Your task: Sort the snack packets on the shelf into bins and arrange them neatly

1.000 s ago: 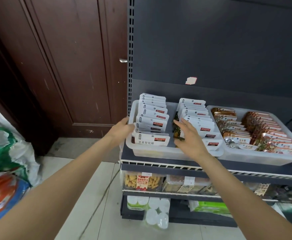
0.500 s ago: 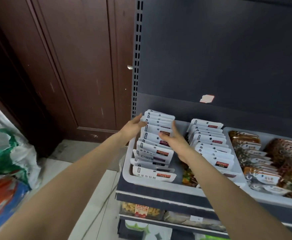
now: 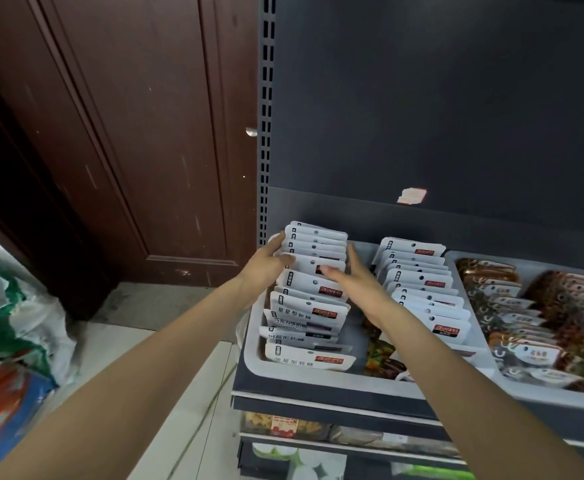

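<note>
Nearest the camera, the front wall of the grey bin point(image 3: 318, 377) sits at the edge of the shelf point(image 3: 335, 405), and just inside it the front packets of the left row of white snack packets point(image 3: 309, 306) lean unevenly, a few lying lower and at slightly different angles than the rest. Further in, both hands work the middle and back of that row: the left hand point(image 3: 266, 268) presses with straight fingers against the row's left edge, beside the bin wall, while the right hand point(image 3: 349, 278) lies flat-fingered against its right edge, thumb over the packet faces; neither hand grips a packet, both simply squeeze the row between them. To the right, in the same bin, the second row of white packets point(image 3: 422, 289) stands fairly even, with some colourful packets point(image 3: 382, 358) lying loose in the gap at the front. Beyond that, the neighbouring bin point(image 3: 470, 327) holds brown and orange packets point(image 3: 543, 313) in overlapping rows. Sorting looks largely done; what seems left is squaring up the left row's front packets and dealing with the loose colourful ones.
</note>
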The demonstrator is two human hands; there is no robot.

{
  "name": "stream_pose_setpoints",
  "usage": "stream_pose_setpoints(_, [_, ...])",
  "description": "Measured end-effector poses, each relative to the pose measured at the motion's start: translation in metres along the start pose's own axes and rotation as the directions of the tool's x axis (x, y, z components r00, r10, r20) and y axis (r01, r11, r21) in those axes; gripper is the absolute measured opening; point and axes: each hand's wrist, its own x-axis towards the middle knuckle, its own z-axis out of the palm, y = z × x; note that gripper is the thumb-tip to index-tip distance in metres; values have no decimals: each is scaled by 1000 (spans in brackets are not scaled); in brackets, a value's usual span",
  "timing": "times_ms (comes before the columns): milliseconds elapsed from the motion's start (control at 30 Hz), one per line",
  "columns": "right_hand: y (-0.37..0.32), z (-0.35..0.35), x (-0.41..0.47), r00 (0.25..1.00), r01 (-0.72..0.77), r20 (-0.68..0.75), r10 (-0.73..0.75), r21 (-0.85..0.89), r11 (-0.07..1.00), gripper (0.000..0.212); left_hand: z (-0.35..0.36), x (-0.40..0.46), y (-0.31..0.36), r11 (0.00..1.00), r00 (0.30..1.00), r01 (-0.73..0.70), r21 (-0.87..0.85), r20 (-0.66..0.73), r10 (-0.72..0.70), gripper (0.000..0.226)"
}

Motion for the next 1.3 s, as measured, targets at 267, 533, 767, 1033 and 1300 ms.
stream_pose_setpoints(267, [-9, 2, 21, 998, -51, -27, 49, -93, 994, 83, -3, 5, 16, 1000, 1000, -8, 9, 16, 8, 60])
stream_pose_setpoints(533, [-7, 5, -32, 990, 3, -141, -12, -63, 998, 63, -22, -34, 2, 986, 998, -58, 156, 0, 59, 47])
stream_pose_setpoints(767, [5, 32, -100, 984, 21, -177, -27, -34, 999, 54, -45, -85, -37, 989, 997, -56, 139, 53, 50, 42])
stream_pose_setpoints(1033, [14, 58, -115, 987, 5, -162, -5, 0, 1000, 47, -10, -108, -45, 992, 971, 95, -88, 227, -72, 51])
stream_pose_setpoints(1300, [19, 60, -114, 980, 58, -189, -67, -50, 997, 51, -1, -106, -48, 999, 977, -38, 34, 209, 30, 45])
